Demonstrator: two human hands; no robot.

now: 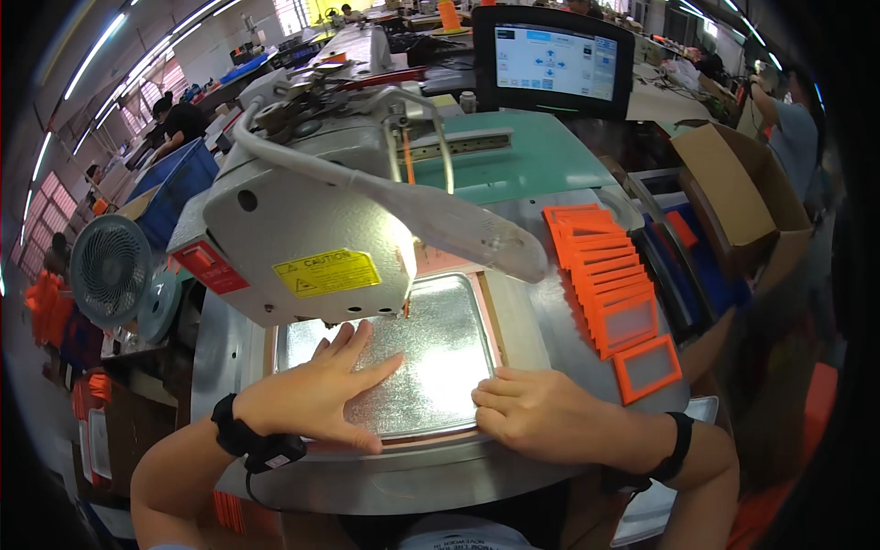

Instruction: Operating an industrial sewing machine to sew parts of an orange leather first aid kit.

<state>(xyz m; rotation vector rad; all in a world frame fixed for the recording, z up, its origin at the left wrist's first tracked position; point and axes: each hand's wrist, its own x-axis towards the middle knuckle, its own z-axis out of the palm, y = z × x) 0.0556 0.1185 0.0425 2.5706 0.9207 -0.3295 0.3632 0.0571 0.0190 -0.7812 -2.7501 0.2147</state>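
Note:
A shiny silvery sheet (431, 353) with a rounded border lies in a pinkish flat frame on the machine's metal bed. My left hand (316, 390) rests over the sheet's left part, fingers spread, with nothing held. At the frame's lower right edge, my right hand (527, 412) has its fingers curled inward; whatever may be under them is hidden. Just beyond my left hand hangs the grey head of a sewing machine (302, 238), its needle area lit above the sheet.
Orange-rimmed clear-window pieces (610, 284) lie in an overlapping row at the right. A screen (555, 62) stands behind the green plate (522, 151). An open cardboard box (733, 192) is at the far right, a fan (112, 270) at the left. People work in the background.

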